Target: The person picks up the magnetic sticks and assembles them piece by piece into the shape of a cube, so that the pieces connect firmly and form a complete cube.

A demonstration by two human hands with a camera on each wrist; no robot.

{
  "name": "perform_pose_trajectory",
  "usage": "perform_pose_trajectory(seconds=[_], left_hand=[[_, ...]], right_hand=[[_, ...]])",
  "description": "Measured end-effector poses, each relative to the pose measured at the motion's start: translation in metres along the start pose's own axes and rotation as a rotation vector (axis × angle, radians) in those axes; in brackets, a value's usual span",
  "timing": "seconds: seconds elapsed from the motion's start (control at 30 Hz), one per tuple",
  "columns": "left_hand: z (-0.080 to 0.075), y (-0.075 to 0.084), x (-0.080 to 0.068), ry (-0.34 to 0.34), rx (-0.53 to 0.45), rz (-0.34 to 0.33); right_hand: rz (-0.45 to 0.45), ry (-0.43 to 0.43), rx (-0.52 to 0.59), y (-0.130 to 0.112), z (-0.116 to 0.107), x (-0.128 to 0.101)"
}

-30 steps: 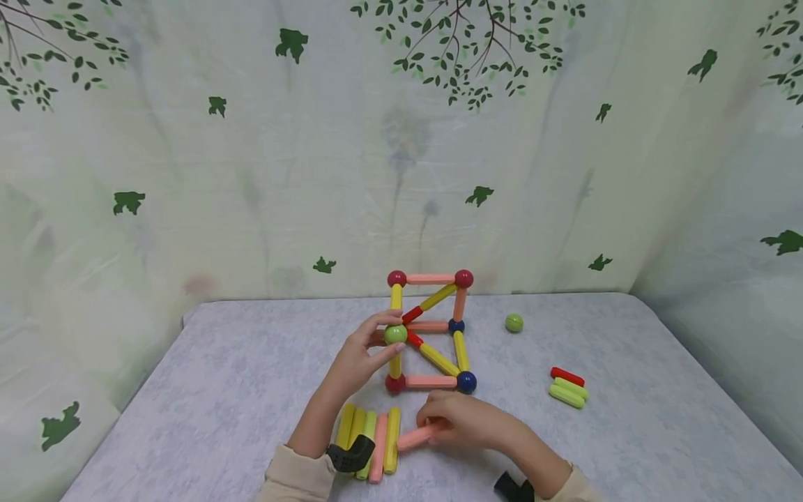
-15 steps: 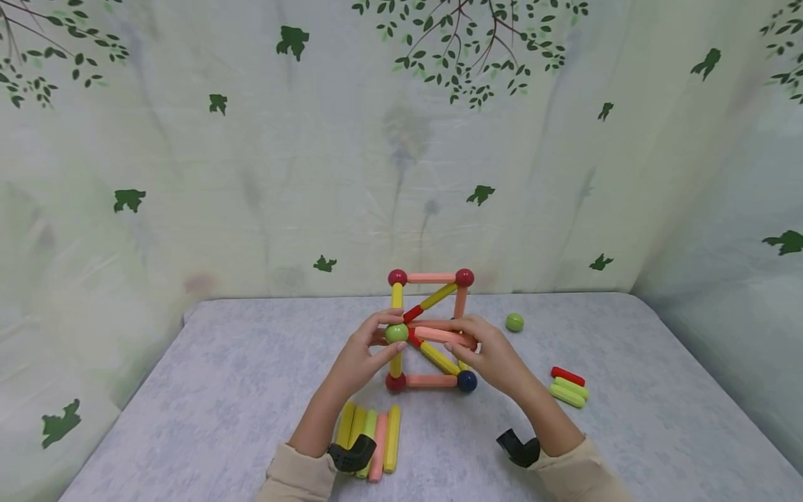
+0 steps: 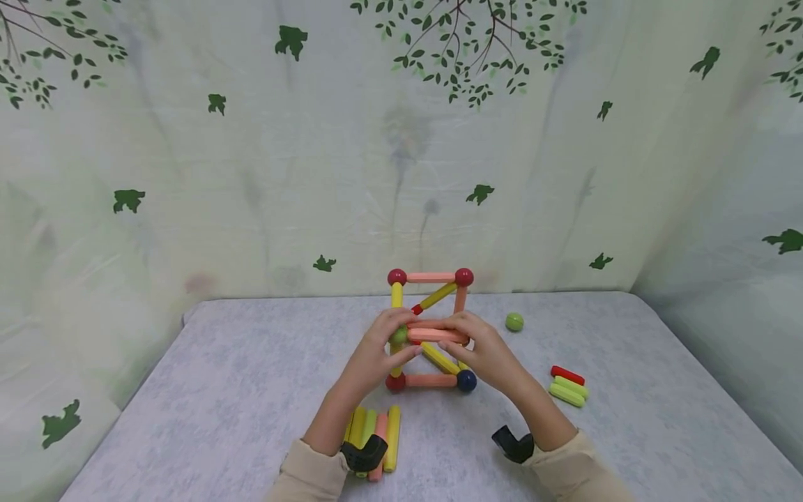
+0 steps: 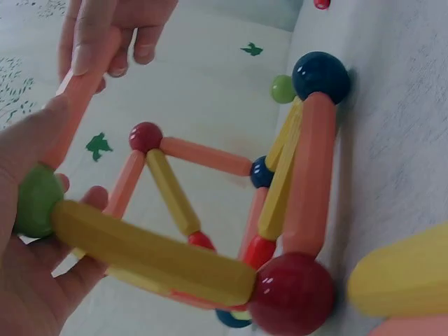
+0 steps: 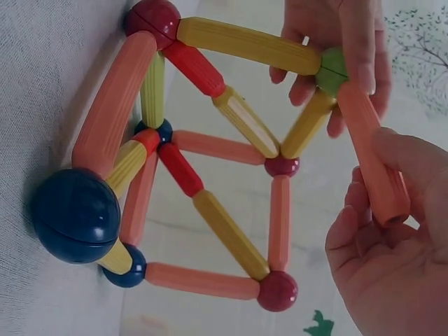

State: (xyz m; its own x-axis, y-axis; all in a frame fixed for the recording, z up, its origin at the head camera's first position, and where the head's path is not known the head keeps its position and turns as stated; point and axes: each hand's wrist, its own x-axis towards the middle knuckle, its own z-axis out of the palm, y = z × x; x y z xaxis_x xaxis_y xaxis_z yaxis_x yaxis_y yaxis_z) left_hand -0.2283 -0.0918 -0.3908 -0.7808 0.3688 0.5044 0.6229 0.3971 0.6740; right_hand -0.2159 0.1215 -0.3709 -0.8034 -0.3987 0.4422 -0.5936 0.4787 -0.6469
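A frame of coloured rods and balls (image 3: 433, 328) stands on the grey table (image 3: 219, 390). My left hand (image 3: 387, 343) pinches the green ball (image 3: 398, 336) at the frame's front left, halfway up. My right hand (image 3: 463, 341) holds a pink rod (image 3: 437, 335) level, with its left end against that green ball. In the left wrist view the green ball (image 4: 35, 199) sits between my fingers and the pink rod (image 4: 84, 98) runs up to the right hand (image 4: 115, 28). The right wrist view shows the pink rod (image 5: 371, 161) meeting the green ball (image 5: 334, 64).
A loose green ball (image 3: 514, 321) lies to the right of the frame. One red and two green rods (image 3: 567, 387) lie further right. Several yellow, green and pink rods (image 3: 379, 432) lie by my left wrist. A leaf-print curtain (image 3: 251, 174) closes off the back and sides.
My right hand has picked a pink rod up from the table near the pile and brought it up to the green ball. The left hand has stayed on that ball.
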Motion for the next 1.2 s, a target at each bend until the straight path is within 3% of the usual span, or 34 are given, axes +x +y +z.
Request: perform_pose_trajectory(seconds=[0.17, 0.33, 0.47, 0.57, 0.67, 0.77, 0.9, 1.0, 1.07, 1.2], left_hand=[[0.006, 0.001, 0.002, 0.032, 0.029, 0.008], [0.008, 0.002, 0.000, 0.060, 0.027, 0.005], [0.009, 0.001, 0.000, 0.066, 0.026, 0.022], [0.010, 0.000, -0.001, 0.061, 0.021, 0.021], [0.012, -0.001, -0.001, 0.058, 0.017, 0.014], [0.012, -0.001, -0.001, 0.061, 0.016, 0.012], [0.012, -0.001, -0.001, 0.069, 0.024, 0.015], [0.012, -0.001, -0.001, 0.071, 0.023, 0.021], [0.012, -0.001, -0.001, 0.072, 0.021, 0.028], [0.011, -0.001, -0.001, 0.074, 0.022, 0.041]], right_hand=[[-0.005, -0.018, 0.070, 0.009, -0.007, 0.002], [0.130, 0.060, 0.122, 0.041, -0.024, 0.003], [0.291, 0.089, 0.038, 0.081, -0.035, 0.004], [0.370, 0.028, -0.037, 0.110, -0.041, 0.001], [0.394, -0.065, -0.124, 0.131, -0.047, -0.004], [0.415, -0.138, -0.225, 0.140, -0.050, -0.006], [0.477, -0.160, -0.295, 0.137, -0.050, -0.007], [0.535, -0.101, -0.199, 0.127, -0.047, -0.006], [0.544, -0.043, -0.078, 0.117, -0.045, -0.006], [0.461, 0.049, 0.191, 0.085, -0.042, -0.009]])
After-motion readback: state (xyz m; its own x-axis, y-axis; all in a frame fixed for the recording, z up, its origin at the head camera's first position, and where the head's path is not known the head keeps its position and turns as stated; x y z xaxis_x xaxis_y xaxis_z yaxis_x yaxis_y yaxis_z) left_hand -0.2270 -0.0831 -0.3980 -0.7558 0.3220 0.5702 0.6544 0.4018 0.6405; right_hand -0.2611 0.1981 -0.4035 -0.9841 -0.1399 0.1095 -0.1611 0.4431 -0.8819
